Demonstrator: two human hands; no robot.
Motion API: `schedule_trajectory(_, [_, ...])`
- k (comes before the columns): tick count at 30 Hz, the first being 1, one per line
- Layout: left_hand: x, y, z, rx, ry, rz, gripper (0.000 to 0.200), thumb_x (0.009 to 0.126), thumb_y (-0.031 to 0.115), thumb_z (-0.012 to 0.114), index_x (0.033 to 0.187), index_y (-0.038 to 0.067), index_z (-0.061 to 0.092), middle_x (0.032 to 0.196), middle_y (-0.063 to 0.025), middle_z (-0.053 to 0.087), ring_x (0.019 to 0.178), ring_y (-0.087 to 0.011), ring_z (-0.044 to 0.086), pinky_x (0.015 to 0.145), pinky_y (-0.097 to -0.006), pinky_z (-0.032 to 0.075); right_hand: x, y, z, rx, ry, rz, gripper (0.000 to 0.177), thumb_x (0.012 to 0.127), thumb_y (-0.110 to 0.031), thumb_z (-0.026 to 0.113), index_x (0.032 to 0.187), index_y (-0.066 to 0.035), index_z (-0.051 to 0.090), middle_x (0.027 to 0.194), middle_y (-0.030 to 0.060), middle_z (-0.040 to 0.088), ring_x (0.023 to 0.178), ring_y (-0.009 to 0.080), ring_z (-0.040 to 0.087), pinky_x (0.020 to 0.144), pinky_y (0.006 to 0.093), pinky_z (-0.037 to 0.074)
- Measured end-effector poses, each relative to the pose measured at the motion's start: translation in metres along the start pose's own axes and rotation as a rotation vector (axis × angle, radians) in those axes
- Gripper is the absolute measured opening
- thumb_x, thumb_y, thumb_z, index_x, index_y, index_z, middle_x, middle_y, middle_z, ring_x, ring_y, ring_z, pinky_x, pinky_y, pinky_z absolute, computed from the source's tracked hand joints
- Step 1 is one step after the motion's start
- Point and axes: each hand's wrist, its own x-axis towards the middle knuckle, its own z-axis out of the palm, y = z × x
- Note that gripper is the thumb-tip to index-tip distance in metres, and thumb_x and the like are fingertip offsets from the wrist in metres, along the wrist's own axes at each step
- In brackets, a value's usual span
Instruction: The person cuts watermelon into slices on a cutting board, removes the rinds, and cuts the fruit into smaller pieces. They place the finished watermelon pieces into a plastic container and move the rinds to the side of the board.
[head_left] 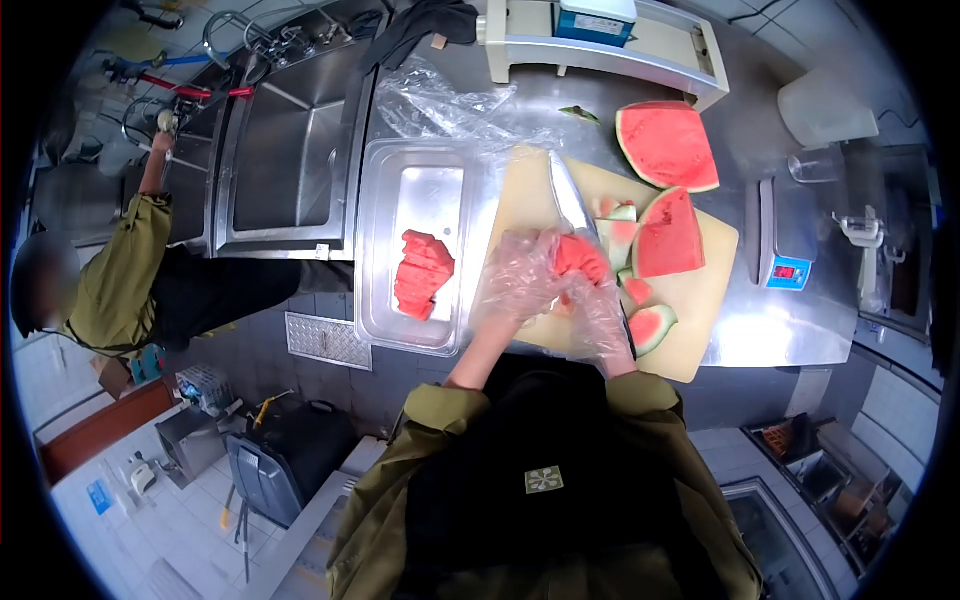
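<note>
Both my hands wear clear plastic gloves and meet over the cutting board [715,290]. Between my left hand [525,272] and my right hand [597,318] is a cluster of cut red watermelon pieces [580,258], gripped from both sides. A large knife [570,195] lies on the board, blade toward the far edge, its dark handle running close beside my right hand. To the right are a watermelon wedge [670,235] and rind scraps [652,325]. Left of the board, a clear plastic tub [372,290] holds sliced watermelon [423,275].
A larger watermelon chunk [668,142] sits behind the board. Crumpled plastic film [430,100] lies behind the tub. A digital scale [785,240] stands at right, a metal shelf [610,55] at the back. At left are sinks [290,150] and a co-worker [125,270] reaching toward the taps.
</note>
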Motion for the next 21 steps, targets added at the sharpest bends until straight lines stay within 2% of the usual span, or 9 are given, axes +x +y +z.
schedule_trajectory(3, [0.004, 0.011, -0.027, -0.061, 0.151, -0.013, 0.065, 0.065, 0.04, 0.08, 0.121, 0.016, 0.058, 0.105, -0.0106, 0.062, 0.1, -0.0331, 0.054, 0.089, -0.0433, 0.047, 0.0, -0.028, 0.03, 0.169, -0.079, -0.129, 0.057, 0.083, -0.003, 0.066, 0.136, -0.002, 0.046, 0.121, 0.0051, 0.059, 0.098, 0.0102, 0.058, 0.082, 0.0231, 0.049])
schedule_trajectory(6, [-0.007, 0.019, -0.079, -0.053, 0.256, -0.155, 0.062, 0.066, 0.031, 0.081, 0.121, 0.015, 0.057, 0.107, -0.0125, 0.061, 0.102, -0.0359, 0.054, 0.088, -0.0436, 0.048, -0.003, -0.078, 0.08, -0.095, -0.241, -0.092, 0.051, 0.086, -0.003, 0.064, 0.133, 0.0, 0.047, 0.114, 0.0061, 0.062, 0.098, 0.0129, 0.061, 0.084, 0.0261, 0.05])
schedule_trajectory(8, [-0.033, -0.007, -0.088, -0.254, 0.447, -0.305, 0.057, 0.07, 0.024, 0.08, 0.121, 0.012, 0.056, 0.109, -0.0121, 0.063, 0.099, -0.0348, 0.06, 0.087, -0.0426, 0.05, -0.004, -0.1, 0.121, -0.338, -0.423, -0.113, 0.046, 0.086, -0.002, 0.063, 0.13, 0.001, 0.05, 0.109, 0.0063, 0.064, 0.097, 0.0133, 0.061, 0.085, 0.0268, 0.05])
schedule_trajectory(9, [-0.044, -0.026, -0.091, -0.535, 0.501, -0.353, 0.054, 0.073, 0.022, 0.078, 0.121, 0.01, 0.056, 0.108, -0.0118, 0.064, 0.097, -0.0331, 0.062, 0.086, -0.042, 0.051, -0.002, -0.101, 0.143, -0.463, -0.533, -0.133, 0.044, 0.085, 0.0, 0.063, 0.127, 0.001, 0.053, 0.107, 0.0064, 0.064, 0.097, 0.013, 0.061, 0.085, 0.0268, 0.05])
schedule_trajectory(11, [-0.067, -0.068, -0.083, -0.943, 0.529, -0.459, 0.05, 0.077, 0.021, 0.076, 0.121, 0.007, 0.055, 0.105, -0.0112, 0.065, 0.094, -0.0297, 0.065, 0.084, -0.0404, 0.052, 0.016, -0.042, 0.17, -0.113, -0.81, -0.075, 0.045, 0.083, -0.012, 0.068, 0.125, -0.002, 0.055, 0.111, 0.0097, 0.065, 0.095, 0.0184, 0.065, 0.084, 0.0307, 0.052])
schedule_trajectory(13, [-0.087, -0.104, -0.073, -1.197, 0.479, -0.58, 0.049, 0.08, 0.023, 0.074, 0.122, 0.005, 0.055, 0.103, -0.0105, 0.066, 0.092, -0.0261, 0.066, 0.084, -0.0385, 0.052, 0.043, -0.006, 0.193, -1.042, -0.705, -0.364, 0.047, 0.081, -0.028, 0.068, 0.12, -0.004, 0.059, 0.107, 0.0154, 0.068, 0.092, 0.0269, 0.067, 0.083, 0.0372, 0.052])
schedule_trajectory(15, [-0.098, -0.113, -0.087, -0.756, 0.164, -0.763, 0.046, 0.084, 0.027, 0.07, 0.121, 0.004, 0.056, 0.102, -0.0122, 0.066, 0.093, -0.0287, 0.066, 0.084, -0.0394, 0.052, 0.061, -0.004, 0.212, -1.286, -0.865, -0.064, 0.045, 0.079, -0.034, 0.064, 0.115, -0.006, 0.064, 0.102, 0.019, 0.068, 0.092, 0.0336, 0.066, 0.084, 0.0423, 0.05])
schedule_trajectory(18, [-0.1, -0.114, -0.09, -0.192, -0.076, -0.813, 0.044, 0.088, 0.033, 0.062, 0.119, 0.002, 0.058, 0.101, -0.0156, 0.066, 0.094, -0.033, 0.065, 0.083, -0.0417, 0.052, 0.091, 0.015, 0.224, -1.862, -1.123, -0.069, 0.038, 0.079, -0.028, 0.061, 0.108, -0.006, 0.067, 0.094, 0.0185, 0.07, 0.091, 0.0322, 0.067, 0.082, 0.0419, 0.051])
schedule_trajectory(21, [-0.099, -0.105, -0.101, 0.031, 0.009, -0.8, 0.042, 0.089, 0.035, 0.06, 0.118, 0.004, 0.059, 0.104, -0.0206, 0.065, 0.095, -0.0379, 0.063, 0.084, -0.0449, 0.051, 0.103, 0.019, 0.211, -1.797, -1.103, -0.393, 0.037, 0.079, -0.025, 0.06, 0.111, -0.006, 0.066, 0.099, 0.0153, 0.069, 0.093, 0.032, 0.066, 0.083, 0.042, 0.05])
